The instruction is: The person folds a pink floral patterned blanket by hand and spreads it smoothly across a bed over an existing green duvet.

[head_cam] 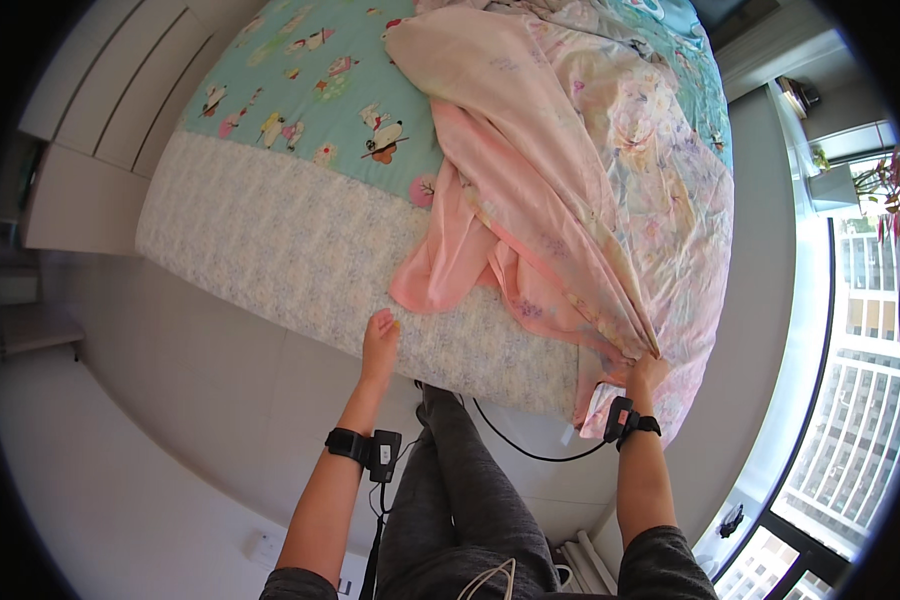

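Observation:
A pink floral cover [525, 165], bunched and folded, lies across the right half of the bed. My right hand [649, 367] grips its gathered edge near the bed's front right corner; the fingertips are partly hidden in the cloth. Folds run from that grip up towards the far end. My left hand [381, 334] is over the front edge of the pale patterned mattress [270, 202], just left of a hanging pink fold. Nothing shows in it, and its fingers are loosely bent. A turquoise cartoon-print sheet [300, 97] covers the farther part of the bed.
Strapped to each forearm is a black device, the left one [384, 456] and the right one [619, 420], with a cable [532, 454] hanging below. A pale cabinet [82, 199] stands at left. Along the right runs a window [847, 352] with potted plants [889, 187].

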The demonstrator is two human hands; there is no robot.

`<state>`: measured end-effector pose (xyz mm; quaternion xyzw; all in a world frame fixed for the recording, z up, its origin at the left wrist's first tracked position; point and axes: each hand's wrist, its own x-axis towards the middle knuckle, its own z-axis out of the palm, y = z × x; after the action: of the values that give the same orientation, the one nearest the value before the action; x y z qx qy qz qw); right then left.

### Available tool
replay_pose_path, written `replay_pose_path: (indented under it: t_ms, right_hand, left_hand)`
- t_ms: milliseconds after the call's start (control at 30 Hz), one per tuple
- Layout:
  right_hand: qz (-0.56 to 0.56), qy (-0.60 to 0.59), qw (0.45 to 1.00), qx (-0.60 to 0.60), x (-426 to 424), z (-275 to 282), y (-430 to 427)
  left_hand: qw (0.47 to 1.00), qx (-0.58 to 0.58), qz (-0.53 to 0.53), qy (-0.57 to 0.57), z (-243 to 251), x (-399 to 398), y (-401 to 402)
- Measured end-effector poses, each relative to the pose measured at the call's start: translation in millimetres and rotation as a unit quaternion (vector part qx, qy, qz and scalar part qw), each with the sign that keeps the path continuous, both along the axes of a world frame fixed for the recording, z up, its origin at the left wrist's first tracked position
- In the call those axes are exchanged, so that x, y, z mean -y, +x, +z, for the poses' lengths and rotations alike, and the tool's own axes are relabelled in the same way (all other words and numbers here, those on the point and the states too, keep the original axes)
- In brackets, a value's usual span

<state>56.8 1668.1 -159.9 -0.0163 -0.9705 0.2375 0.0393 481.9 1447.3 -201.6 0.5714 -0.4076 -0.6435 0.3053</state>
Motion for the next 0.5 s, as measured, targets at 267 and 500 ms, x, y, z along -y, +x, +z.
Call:
replay_pose_path:
  t_ms: [267, 500]
  right_hand:
    - [-0.01, 0.122, 0.992, 0.044, 20.9, 7.9, 5.1]
    - [0.024, 0.2, 0.974, 0.1, 13.3, -1.1, -19.2]
  left_hand:
    - [0.998, 0.017, -0.045, -0.052, -51.7, 116.0, -48.0]
    - [0.954, 0.104, -0.278, 0.04, -6.9, 174.5, -86.4]
